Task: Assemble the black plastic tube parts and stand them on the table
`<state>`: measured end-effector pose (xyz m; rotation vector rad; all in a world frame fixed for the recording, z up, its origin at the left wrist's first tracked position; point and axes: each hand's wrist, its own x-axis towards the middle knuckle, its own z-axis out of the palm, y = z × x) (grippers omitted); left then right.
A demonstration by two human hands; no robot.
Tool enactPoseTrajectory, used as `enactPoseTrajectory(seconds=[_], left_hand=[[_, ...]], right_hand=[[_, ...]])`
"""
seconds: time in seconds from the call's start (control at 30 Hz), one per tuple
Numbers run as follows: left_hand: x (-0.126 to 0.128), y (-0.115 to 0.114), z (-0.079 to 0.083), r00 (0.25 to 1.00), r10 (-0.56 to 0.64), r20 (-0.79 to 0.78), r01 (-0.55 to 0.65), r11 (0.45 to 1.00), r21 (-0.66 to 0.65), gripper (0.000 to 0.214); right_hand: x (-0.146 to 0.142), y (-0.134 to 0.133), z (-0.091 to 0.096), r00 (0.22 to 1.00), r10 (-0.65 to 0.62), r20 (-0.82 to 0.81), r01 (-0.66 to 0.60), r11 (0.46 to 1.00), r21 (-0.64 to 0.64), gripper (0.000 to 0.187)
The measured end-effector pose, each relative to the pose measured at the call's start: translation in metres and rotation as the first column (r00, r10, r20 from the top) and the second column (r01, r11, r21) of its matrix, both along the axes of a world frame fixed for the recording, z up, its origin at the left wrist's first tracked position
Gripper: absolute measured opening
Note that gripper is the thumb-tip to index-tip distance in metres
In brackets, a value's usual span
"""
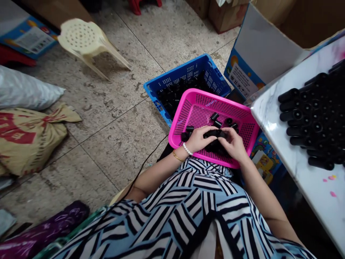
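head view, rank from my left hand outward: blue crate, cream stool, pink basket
1. pink basket: the left hand, gripping a black part, is inside it.
2. blue crate: just behind the basket.
3. cream stool: far upper left on the floor.

Black caps (215,116) in pink basket (199,108)

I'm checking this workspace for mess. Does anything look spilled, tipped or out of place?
Little stands out. A few pink scraps lie loose on the white table beside the stacked black tubes. The black parts all lie inside the pink basket. The cream stool looks slanted, likely just the wide lens.
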<state>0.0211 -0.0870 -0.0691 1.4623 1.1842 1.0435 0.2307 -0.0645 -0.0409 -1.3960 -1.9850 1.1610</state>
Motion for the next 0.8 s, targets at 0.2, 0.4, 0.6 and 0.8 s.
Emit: enactPoseTrajectory(seconds=[0.2,0.4,0.6,0.8], left_hand=[[-0.003,-0.004,-0.008,0.954,0.035,0.297,0.036,0.972,-0.230,0.050],[0.000,-0.001,-0.013,0.882,0.168,0.439,-0.071,0.971,-0.228,0.043],[-0.003,0.000,-0.012,0.834,0.177,0.522,0.002,0.946,-0.324,0.046],[-0.008,0.000,-0.008,0.761,0.250,0.598,0.069,0.886,-0.458,0.051]], right_hand=[[-0.013,-0.005,-0.001,0.981,-0.048,-0.187,0.030,0.995,-0.096,0.041],[-0.045,-0.021,-0.015,0.935,-0.128,-0.331,0.086,0.986,-0.140,0.051],[-0.057,-0.032,-0.027,0.988,-0.062,-0.145,0.061,0.998,-0.011,0.065],[-0.009,-0.005,-0.005,0.960,-0.188,0.208,0.135,0.960,0.247,0.054]])
